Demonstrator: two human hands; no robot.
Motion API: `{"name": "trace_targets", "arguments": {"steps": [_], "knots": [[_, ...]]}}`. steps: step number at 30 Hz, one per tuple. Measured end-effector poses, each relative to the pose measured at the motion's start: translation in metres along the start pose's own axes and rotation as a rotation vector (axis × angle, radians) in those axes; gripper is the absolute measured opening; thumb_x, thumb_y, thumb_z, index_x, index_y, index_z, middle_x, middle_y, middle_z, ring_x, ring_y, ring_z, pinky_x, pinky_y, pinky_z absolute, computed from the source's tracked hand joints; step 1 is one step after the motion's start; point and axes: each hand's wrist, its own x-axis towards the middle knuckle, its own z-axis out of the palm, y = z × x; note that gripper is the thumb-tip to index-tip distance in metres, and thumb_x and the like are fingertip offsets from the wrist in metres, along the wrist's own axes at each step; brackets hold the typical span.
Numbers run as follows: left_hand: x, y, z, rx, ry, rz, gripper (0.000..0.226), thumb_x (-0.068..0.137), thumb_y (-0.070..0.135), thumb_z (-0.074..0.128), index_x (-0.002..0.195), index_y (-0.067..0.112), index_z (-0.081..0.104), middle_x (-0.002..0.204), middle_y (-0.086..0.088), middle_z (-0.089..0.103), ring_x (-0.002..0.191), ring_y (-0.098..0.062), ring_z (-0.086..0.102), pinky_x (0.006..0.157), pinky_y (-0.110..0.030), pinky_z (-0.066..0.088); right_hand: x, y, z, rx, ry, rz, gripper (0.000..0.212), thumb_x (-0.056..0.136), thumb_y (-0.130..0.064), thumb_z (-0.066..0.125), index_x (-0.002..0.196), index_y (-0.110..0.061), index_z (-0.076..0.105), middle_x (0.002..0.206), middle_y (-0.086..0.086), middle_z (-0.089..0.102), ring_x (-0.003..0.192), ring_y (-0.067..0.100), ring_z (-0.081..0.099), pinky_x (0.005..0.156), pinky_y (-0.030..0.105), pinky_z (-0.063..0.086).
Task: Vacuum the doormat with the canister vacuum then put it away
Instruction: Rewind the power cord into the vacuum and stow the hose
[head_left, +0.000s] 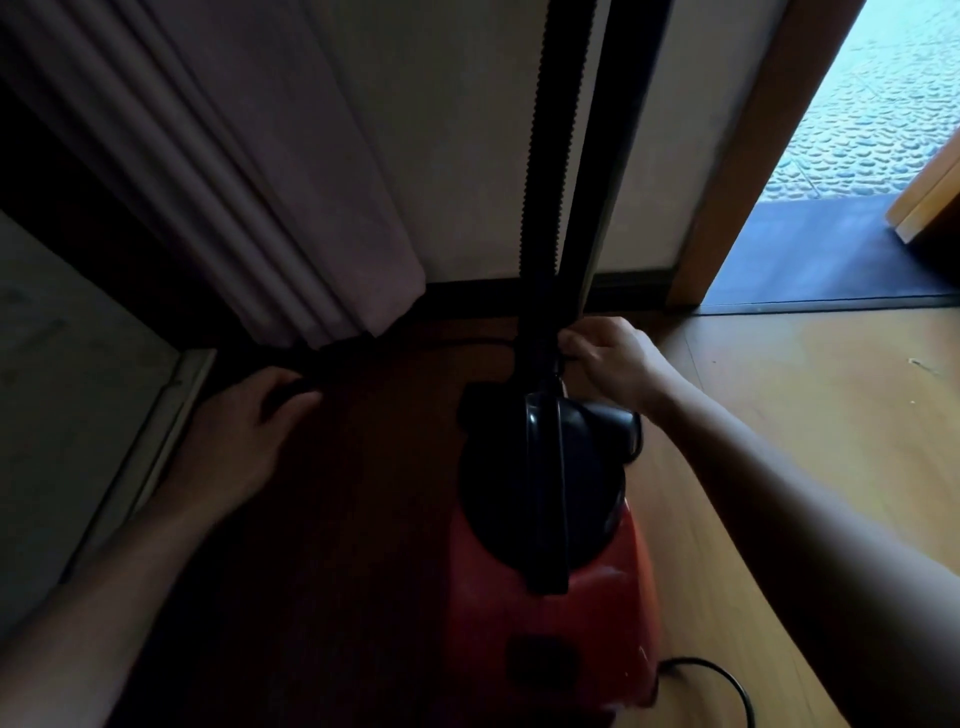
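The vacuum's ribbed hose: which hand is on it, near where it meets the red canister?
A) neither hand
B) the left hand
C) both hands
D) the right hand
D: the right hand pinches the ribbed hose just above the red canister, while the left hand reaches toward the dark floor by the curtain.

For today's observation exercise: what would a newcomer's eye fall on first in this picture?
The red canister vacuum with its black top stands low in the middle, its ribbed black hose rising straight up out of view. The right hand reaches to the hose's base, while the left hand rests on something dark near the curtain. At upper right, bright daylight floods through an open doorway.
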Motion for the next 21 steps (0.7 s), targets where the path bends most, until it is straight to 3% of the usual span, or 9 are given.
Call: {"name": "trace_targets", "arguments": {"steps": [4, 7, 10, 12, 15, 18, 21], "knots": [[-0.025, -0.001, -0.047, -0.167, 0.052, -0.028, 0.012, 0.089, 0.047, 0.063, 0.092, 0.057, 0.061, 0.09, 0.007, 0.071, 0.089, -0.022, 0.069, 0.083, -0.04, 0.054, -0.009, -0.022, -0.007, -0.114, 0.196, -0.185, 0.025, 0.091, -0.041, 0.062, 0.101, -0.021, 0.073, 0.097, -0.002, 0.069, 0.096, 0.017, 0.065, 0.079, 0.029, 0.048], [-0.039, 0.015, -0.068, -0.284, 0.075, -0.031, 0.014, 0.083, 0.06, 0.063, 0.093, 0.05, 0.063, 0.088, 0.009, 0.072, 0.086, -0.02, 0.069, 0.088, -0.05, 0.055, -0.026, -0.064, 0.0, -0.222, 0.057, -0.444, 0.039, 0.088, -0.042, 0.07, 0.124, -0.03, 0.065, 0.106, -0.003, 0.06, 0.099, 0.018, 0.063, 0.085, 0.031, 0.051], [-0.054, 0.037, -0.087, -0.318, 0.085, 0.029, 0.022, 0.083, 0.059, 0.064, 0.093, 0.039, 0.063, 0.084, 0.009, 0.071, 0.08, -0.017, 0.068, 0.085, -0.054, 0.055, -0.045, -0.102, 0.023, -0.402, -0.165, -0.515, 0.057, 0.091, -0.049, 0.065, 0.143, -0.043, 0.046, 0.123, 0.0, 0.051, 0.111, 0.024, 0.059, 0.091, 0.04, 0.052], [-0.062, 0.051, -0.095, -0.337, 0.092, 0.066, 0.026, 0.079, 0.06, 0.059, 0.092, 0.038, 0.062, 0.085, 0.007, 0.071, 0.082, -0.018, 0.069, 0.084, -0.054, 0.055, -0.054, -0.118, 0.038, -0.418, -0.154, -0.532, 0.048, 0.095, -0.05, 0.059, 0.141, -0.041, 0.049, 0.126, -0.001, 0.053, 0.114, 0.026, 0.059, 0.09, 0.041, 0.052], [-0.068, 0.067, -0.095, -0.444, 0.141, 0.113, 0.022, 0.076, 0.053, 0.066, 0.091, 0.038, 0.063, 0.089, 0.002, 0.072, 0.084, -0.021, 0.07, 0.085, -0.054, 0.056, -0.065, -0.13, 0.045, -0.383, -0.041, -0.576, 0.034, 0.101, -0.048, 0.05, 0.122, -0.026, 0.066, 0.113, -0.002, 0.06, 0.106, 0.027, 0.063, 0.081, 0.042, 0.053], [-0.069, 0.079, -0.073, -0.853, 0.238, -0.037, 0.051, 0.068, 0.025, 0.085, 0.113, 0.033, 0.061, 0.097, -0.001, 0.073, 0.092, -0.021, 0.07, 0.083, -0.043, 0.058, -0.071, -0.121, 0.038, -0.259, 0.03, -0.624, 0.032, 0.1, -0.048, 0.052, 0.103, -0.021, 0.07, 0.091, -0.012, 0.055, 0.094, 0.021, 0.063, 0.072, 0.04, 0.051], [-0.076, 0.088, -0.038, -1.531, 0.193, -0.435, 0.077, 0.066, 0.004, 0.074, 0.135, 0.025, 0.048, 0.106, -0.004, 0.074, 0.092, -0.017, 0.071, 0.078, -0.033, 0.058, -0.076, -0.106, 0.032, -0.137, 0.08, -0.637, 0.036, 0.095, -0.054, 0.051, 0.09, -0.024, 0.07, 0.081, -0.016, 0.051, 0.082, 0.011, 0.06, 0.07, 0.038, 0.051]]}}
